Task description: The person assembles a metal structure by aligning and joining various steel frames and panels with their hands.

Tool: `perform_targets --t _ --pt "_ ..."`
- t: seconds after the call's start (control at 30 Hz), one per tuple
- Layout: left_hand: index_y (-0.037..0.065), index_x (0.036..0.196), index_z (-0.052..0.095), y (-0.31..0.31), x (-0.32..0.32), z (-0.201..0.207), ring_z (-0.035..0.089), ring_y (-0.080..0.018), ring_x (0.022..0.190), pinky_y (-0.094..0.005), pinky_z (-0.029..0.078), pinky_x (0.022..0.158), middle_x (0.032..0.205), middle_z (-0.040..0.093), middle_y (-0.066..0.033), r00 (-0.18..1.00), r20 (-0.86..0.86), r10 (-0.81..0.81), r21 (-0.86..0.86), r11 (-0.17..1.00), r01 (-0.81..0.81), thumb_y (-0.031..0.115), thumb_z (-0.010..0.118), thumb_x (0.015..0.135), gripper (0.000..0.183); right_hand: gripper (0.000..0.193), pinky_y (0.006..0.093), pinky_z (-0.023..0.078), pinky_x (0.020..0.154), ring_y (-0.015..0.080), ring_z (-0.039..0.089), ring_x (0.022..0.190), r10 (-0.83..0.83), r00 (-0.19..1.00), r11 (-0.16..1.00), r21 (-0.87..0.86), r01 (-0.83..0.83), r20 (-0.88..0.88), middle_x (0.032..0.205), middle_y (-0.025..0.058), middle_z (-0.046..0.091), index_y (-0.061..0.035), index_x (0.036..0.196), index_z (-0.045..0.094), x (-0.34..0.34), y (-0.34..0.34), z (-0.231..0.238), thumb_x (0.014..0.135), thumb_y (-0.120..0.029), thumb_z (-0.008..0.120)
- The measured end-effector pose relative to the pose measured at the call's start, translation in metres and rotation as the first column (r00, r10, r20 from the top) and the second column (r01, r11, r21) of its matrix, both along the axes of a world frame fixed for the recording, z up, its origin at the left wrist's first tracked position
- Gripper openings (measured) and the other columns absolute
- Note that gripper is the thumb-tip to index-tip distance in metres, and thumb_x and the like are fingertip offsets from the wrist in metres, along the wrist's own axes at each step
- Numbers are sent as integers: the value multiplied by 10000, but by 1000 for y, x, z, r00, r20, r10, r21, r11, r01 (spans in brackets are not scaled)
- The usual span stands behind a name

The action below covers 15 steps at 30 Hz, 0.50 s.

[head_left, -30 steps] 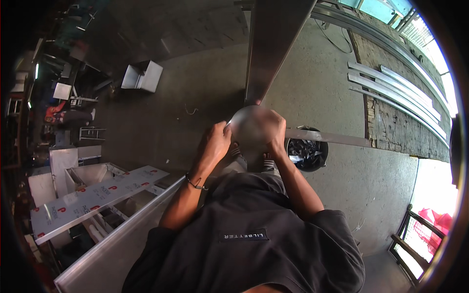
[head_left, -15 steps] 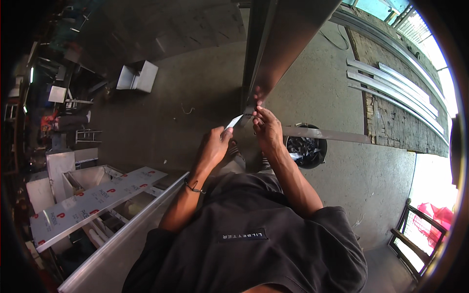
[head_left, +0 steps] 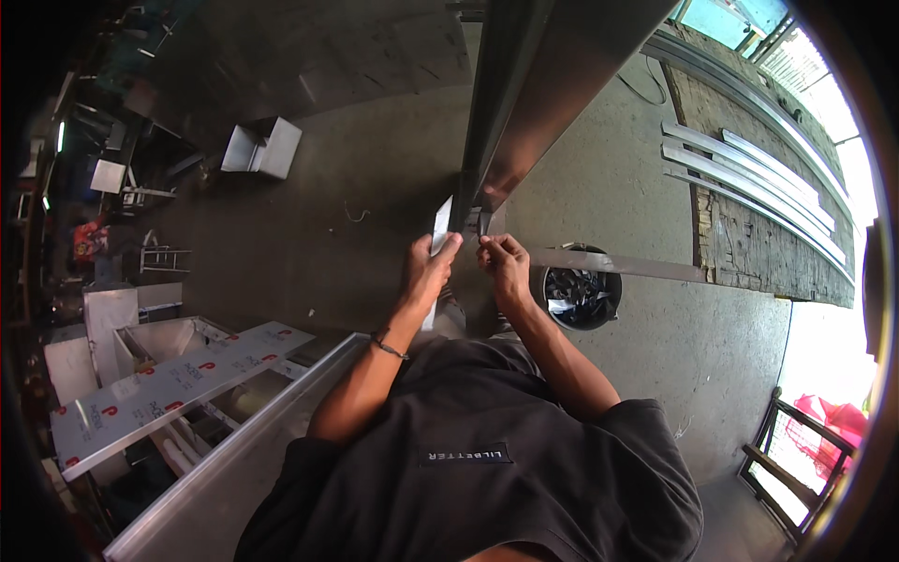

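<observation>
My left hand (head_left: 430, 272) is closed around a thin pale strip (head_left: 442, 225), which sticks out above and below the fist. A tall, shiny metal panel (head_left: 567, 84) with a folded edge runs up and away from just beyond my hands. At its near end hangs a small, thin dark flap (head_left: 484, 223). My right hand (head_left: 508, 270) pinches the lower tip of this flap between thumb and fingers. What the flap is made of is hard to tell.
On the right, a black bucket (head_left: 615, 314) holds dark scraps, below a flat bar (head_left: 646, 266). Several metal strips (head_left: 749, 173) lie on a worn wooden bench (head_left: 740, 239). A metal box (head_left: 276, 150) sits on the floor; a printed sheet-metal panel (head_left: 187, 389) lies left.
My left hand has moved a little right and down, and its strip now stands more upright. The right hand has pulled down from the panel's end, drawing the dark flap with it.
</observation>
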State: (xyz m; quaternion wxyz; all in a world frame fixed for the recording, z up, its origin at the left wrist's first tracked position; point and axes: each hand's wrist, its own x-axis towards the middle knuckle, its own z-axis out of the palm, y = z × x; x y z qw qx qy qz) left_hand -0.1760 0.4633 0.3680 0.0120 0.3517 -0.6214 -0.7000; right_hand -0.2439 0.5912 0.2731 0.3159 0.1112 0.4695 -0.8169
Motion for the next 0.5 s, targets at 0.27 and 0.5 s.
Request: perform_targets --t 0.27,0.5 --pt "-21 1030 641 -4 12 -17 640 -493 892 -503 508 717 927 669 -283 983 139 -122 -807 561 184 316 551 1055 350 124 237 386 600 75 579 630 21 999 997 72 -18 -42 741 3 666 -62 890 680 -1 10 12 940 -165 727" --pt "-17 1032 633 -7 -1 43 628 -502 897 -520 499 681 925 665 -282 914 340 -223 -816 413 404 315 531 1063 348 115 231 391 608 65 584 637 73 996 996 52 -70 -59 763 4 677 -60 910 694 -5 11 17 943 -166 724"
